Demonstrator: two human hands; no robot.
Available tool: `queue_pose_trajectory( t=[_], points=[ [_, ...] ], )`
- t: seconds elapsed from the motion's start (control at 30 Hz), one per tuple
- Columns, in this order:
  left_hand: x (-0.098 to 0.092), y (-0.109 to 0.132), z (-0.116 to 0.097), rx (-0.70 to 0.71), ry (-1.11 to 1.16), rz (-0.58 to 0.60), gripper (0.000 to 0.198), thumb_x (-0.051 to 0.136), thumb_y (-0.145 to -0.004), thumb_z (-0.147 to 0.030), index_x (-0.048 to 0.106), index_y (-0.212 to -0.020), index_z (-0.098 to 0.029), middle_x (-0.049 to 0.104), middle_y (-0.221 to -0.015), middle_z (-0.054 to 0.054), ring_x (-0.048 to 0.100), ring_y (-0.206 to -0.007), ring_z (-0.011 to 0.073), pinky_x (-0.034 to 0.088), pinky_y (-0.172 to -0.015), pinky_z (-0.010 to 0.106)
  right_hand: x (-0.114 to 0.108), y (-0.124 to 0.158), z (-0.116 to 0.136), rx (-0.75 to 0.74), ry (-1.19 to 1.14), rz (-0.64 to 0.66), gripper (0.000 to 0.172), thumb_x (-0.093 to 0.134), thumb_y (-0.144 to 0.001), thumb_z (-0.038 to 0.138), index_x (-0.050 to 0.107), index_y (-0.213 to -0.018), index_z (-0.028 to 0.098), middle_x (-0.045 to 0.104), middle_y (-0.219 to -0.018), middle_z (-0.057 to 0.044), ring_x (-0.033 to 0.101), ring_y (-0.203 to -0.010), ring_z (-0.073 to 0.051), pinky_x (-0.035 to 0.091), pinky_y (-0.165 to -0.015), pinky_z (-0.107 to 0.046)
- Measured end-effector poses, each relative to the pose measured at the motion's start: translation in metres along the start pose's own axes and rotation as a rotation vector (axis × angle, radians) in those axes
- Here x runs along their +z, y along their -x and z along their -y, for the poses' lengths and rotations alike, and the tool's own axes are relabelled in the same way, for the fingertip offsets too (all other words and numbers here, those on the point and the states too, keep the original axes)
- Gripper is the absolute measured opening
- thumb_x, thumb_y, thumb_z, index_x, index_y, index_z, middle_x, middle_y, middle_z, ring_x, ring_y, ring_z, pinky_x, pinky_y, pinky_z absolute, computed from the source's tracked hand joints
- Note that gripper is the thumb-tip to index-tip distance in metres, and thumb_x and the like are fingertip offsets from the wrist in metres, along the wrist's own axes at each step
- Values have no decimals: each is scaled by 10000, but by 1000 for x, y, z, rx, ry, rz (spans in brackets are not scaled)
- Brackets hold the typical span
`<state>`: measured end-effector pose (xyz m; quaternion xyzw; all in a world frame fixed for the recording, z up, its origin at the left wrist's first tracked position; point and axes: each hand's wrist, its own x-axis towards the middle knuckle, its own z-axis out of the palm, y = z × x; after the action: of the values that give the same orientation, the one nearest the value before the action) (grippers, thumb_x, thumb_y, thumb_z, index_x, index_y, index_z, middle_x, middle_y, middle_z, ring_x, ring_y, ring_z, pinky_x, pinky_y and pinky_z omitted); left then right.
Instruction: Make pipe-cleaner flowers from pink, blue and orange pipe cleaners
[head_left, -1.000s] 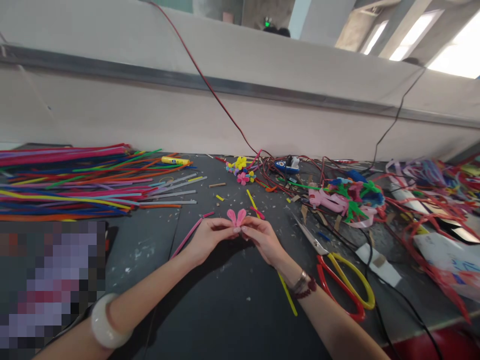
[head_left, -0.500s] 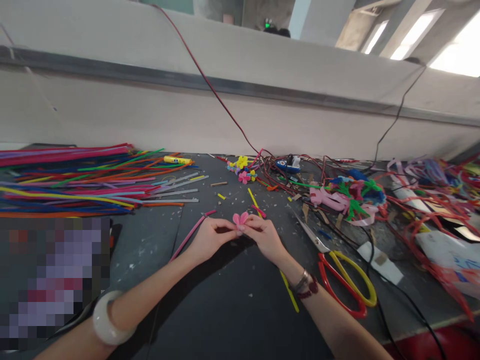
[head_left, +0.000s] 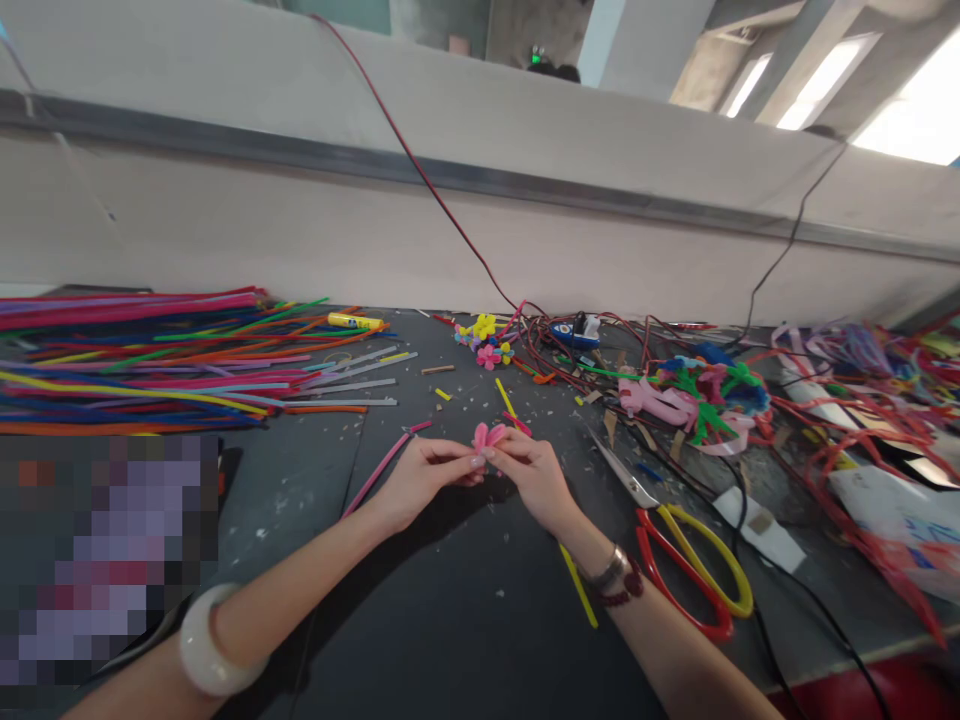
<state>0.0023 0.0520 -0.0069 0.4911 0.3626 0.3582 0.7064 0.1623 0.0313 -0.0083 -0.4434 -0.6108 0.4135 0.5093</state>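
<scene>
A small pink pipe-cleaner flower with looped petals is pinched between both hands, above the dark tabletop. My left hand grips its lower left side with thumb and fingertips. On the other side my right hand is closed on it with thumb and forefinger; its base is hidden by the fingers. Beside my left hand lies a pink pipe cleaner. A yellow pipe cleaner runs under my right wrist. Scissors with red and yellow handles rest to the right, blades partly apart.
Many coloured pipe cleaners lie in bundles at the left, with a yellow tube on them. Finished-looking small flowers sit at the back. Tangled cords, a blue glue-gun-like object, and green and pink pieces fill the right.
The pink flower has turned slightly between my fingers and shifted a little to the right. Both hands keep their pinch.
</scene>
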Motion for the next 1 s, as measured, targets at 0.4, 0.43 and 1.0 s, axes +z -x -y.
queue_pose_trajectory(
  t=[0.4, 0.43, 1.0],
  points=[
    [12, 12, 6, -144, 203, 151, 147, 692, -679, -259, 689, -612, -128, 647, -619, 29, 571, -573, 79, 464, -590, 181, -8, 11, 2, 304, -373, 217, 164, 688, -673, 339, 698, -606, 190, 586, -613, 0, 484, -588, -108, 386, -594, -253],
    [14, 13, 7, -165, 223, 166, 148, 687, -686, -256, 689, -614, -126, 646, -619, 29, 571, -569, 75, 463, -586, 175, -8, 13, 2, 321, -393, 229, 167, 694, -663, 347, 698, -603, 190, 591, -606, -2, 492, -578, -108, 392, -590, -258],
    [13, 6, 6, 217, -615, -89, 176, 600, -738, -295, 703, -823, -179, 690, -848, 72, 617, -781, 198, 460, -715, 283, -44, 4, 4, 88, 81, -290, 162, 647, -686, 324, 682, -641, 173, 639, -619, -10, 553, -623, -158, 421, -609, -271]
  ],
)
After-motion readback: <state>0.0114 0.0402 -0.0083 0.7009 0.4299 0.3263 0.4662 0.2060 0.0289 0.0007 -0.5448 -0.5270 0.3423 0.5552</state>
